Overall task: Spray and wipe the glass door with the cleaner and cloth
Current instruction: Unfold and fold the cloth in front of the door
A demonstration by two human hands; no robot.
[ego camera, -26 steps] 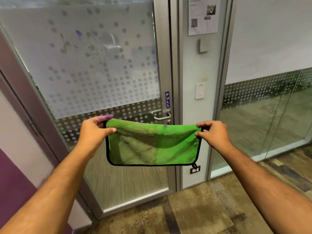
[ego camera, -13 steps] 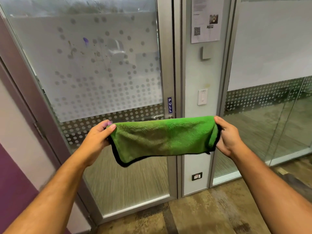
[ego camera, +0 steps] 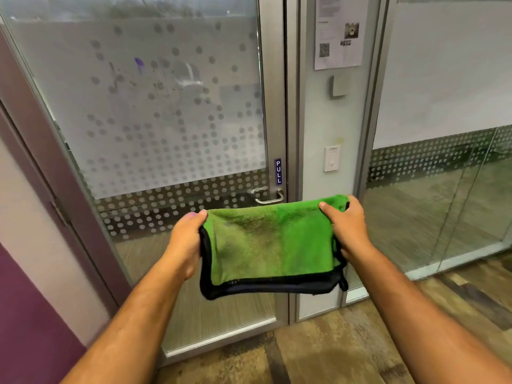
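Observation:
A green cloth (ego camera: pixel 270 243) with black edging, folded into a thick square, hangs between my hands in front of the door. My left hand (ego camera: pixel 185 239) grips its left edge and my right hand (ego camera: pixel 347 227) grips its right edge. The glass door (ego camera: pixel 166 120) stands shut behind it, frosted with a dot pattern, with dark smudges and a purple mark on the upper pane. Its metal handle (ego camera: pixel 267 196) sits just above the cloth, under a blue PULL label (ego camera: pixel 278 171). No cleaner bottle is in view.
A narrow panel right of the door carries a paper notice (ego camera: pixel 338 31), a grey sensor box (ego camera: pixel 339 85) and a white wall switch (ego camera: pixel 332 159). A glass partition (ego camera: pixel 443 189) runs along the right. A purple wall (ego camera: pixel 33 314) is at the left; wood-pattern floor (ego camera: pixel 318 350) lies below.
The cloth has been folded over from a wide strip into a smaller, thicker square. My hands have come closer together, and the view has shifted closer to the door.

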